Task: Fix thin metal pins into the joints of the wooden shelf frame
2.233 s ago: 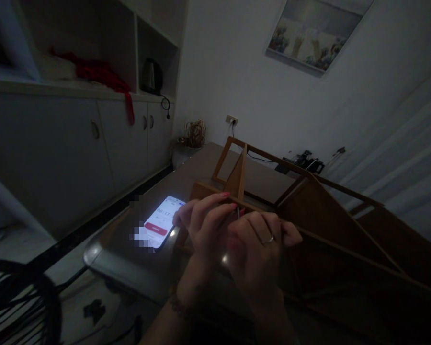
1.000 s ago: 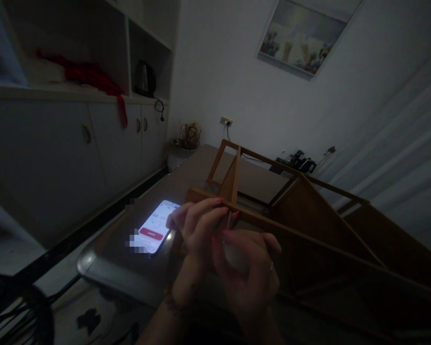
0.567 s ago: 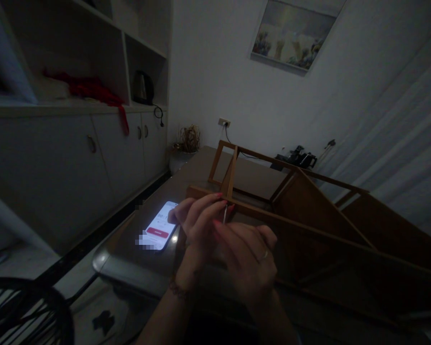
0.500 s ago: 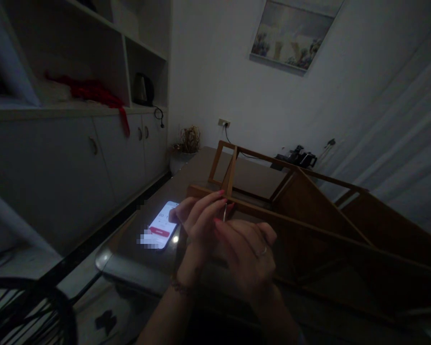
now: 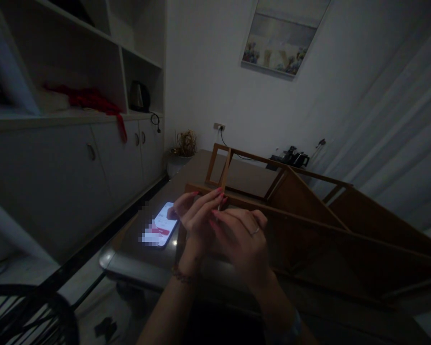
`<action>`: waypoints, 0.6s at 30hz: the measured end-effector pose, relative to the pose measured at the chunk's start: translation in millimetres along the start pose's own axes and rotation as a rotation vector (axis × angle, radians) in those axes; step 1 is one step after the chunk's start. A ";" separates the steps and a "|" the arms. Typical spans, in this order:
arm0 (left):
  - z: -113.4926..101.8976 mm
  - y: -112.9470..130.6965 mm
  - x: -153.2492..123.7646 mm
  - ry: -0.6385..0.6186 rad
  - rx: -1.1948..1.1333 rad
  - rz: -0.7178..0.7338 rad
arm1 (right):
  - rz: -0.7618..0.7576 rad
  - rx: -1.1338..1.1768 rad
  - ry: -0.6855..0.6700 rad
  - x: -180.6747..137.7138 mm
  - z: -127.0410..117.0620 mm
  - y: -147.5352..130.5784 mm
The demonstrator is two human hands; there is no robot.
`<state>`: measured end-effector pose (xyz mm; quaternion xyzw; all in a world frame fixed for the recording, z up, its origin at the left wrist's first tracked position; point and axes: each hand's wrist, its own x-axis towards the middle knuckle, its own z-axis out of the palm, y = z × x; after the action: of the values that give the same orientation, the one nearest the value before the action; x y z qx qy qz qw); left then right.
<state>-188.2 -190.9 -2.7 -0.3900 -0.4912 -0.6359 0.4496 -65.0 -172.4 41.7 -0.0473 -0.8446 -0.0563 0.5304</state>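
My left hand point(image 5: 194, 218) is curled, its fingertips close together in front of the near rail of a wooden frame point(image 5: 278, 208). What it grips is hidden by the fingers. Beside it, my right hand point(image 5: 246, 242) pinches a small, thin, light-coloured metallic piece point(image 5: 219, 207) between thumb and forefinger. The piece sits where the fingertips of both hands meet; its exact kind is too small and dark to make out. The frame lies on its side on the table, with slanted panels between its rails. A lit smartphone point(image 5: 163, 230) lies just left of my left hand.
The table point(image 5: 136, 266) has a rounded near-left corner. At lower left stands a black spoked round object point(image 5: 28, 311). White cabinets point(image 5: 109, 165) line the left, holding a red cloth point(image 5: 88, 98) and a kettle point(image 5: 140, 96). A dried plant point(image 5: 186, 143) stands by the wall.
The view has shifted slightly. Both hands stay together at the frame's rail, and less of the thin piece shows between the fingertips now.
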 end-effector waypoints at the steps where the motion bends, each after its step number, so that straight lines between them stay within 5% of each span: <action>1: 1.2 -0.1 0.3 0.010 0.007 0.001 | -0.017 -0.003 -0.004 -0.6 -1.2 0.2; 8: 2.9 -2.7 -0.8 0.007 0.050 -0.017 | -0.141 -0.040 -0.021 -4.7 0.3 12.5; 14: 3.0 -4.3 -5.6 -0.021 0.049 -0.052 | 0.178 0.109 0.091 3.3 23.4 10.5; 18: 3.2 -6.1 -9.4 -0.041 0.042 -0.070 | 0.217 0.027 0.123 6.3 35.2 2.1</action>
<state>-191.1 -185.3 -12.5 -0.3760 -0.5269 -0.6327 0.4250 -98.8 -165.1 32.3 -0.1277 -0.8011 0.0099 0.5847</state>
